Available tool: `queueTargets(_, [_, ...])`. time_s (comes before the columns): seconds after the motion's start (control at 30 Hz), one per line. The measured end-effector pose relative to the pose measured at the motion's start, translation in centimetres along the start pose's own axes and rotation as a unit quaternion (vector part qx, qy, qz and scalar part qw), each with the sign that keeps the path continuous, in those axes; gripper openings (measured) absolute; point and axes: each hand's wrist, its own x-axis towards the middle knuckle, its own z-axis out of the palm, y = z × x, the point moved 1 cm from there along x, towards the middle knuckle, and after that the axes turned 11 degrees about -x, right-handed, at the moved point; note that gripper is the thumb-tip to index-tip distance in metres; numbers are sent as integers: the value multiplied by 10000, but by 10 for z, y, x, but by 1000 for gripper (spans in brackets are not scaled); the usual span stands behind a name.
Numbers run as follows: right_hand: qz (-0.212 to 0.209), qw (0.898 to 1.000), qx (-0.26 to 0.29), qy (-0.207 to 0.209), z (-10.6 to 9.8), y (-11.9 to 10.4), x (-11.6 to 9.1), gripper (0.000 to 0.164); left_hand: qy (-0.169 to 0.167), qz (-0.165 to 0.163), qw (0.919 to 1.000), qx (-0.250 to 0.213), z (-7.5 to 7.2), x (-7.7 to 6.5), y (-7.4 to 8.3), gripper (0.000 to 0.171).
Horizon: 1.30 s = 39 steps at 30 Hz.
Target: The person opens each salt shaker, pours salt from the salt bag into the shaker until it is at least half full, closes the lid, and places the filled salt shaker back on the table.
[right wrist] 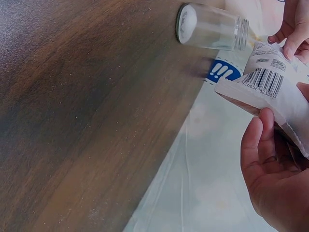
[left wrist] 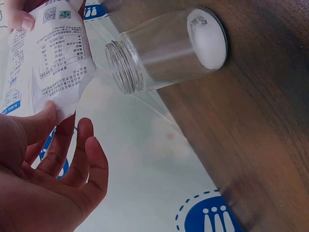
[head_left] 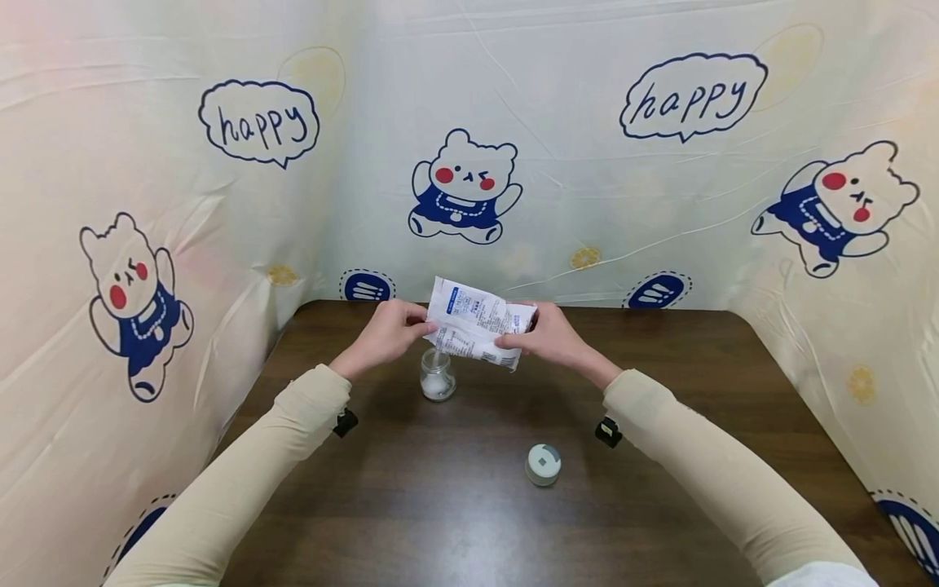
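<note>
A white printed packet (head_left: 469, 322) hangs tilted between my two hands, its lower left corner just over the mouth of a glass jar (head_left: 438, 381). My left hand (head_left: 390, 336) pinches the packet's left end between thumb and fingers; the other fingers spread loosely in the left wrist view. The right hand (head_left: 552, 336) grips the opposite end, near the barcode (right wrist: 264, 83). White granules (left wrist: 208, 41) cover the bottom of the upright jar. A faint pale streak shows between the packet's corner and the jar's threaded mouth (left wrist: 124, 66).
A small round white-topped piece (head_left: 544, 463), a lid or low container, sits nearer on the brown wooden table (head_left: 411, 505). Printed cloth (head_left: 572, 204) hangs around the table's back and sides. Fine white specks dot the tabletop in the right wrist view.
</note>
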Motion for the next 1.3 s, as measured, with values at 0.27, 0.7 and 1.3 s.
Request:
queueTargets(0.27, [-30, 10000, 0, -40, 0, -1, -1, 49, -52, 20, 10000, 4, 0, -2, 2, 14])
queueTargets(0.7, [-45, 10000, -15, -47, 2, -3, 1, 52, -19, 59, 9999, 83, -3, -4, 1, 13])
queueTargets(1.3, [-35, 9999, -97, -39, -2, -5, -1, 48, -47, 11, 10000, 45, 0, -1, 1, 13])
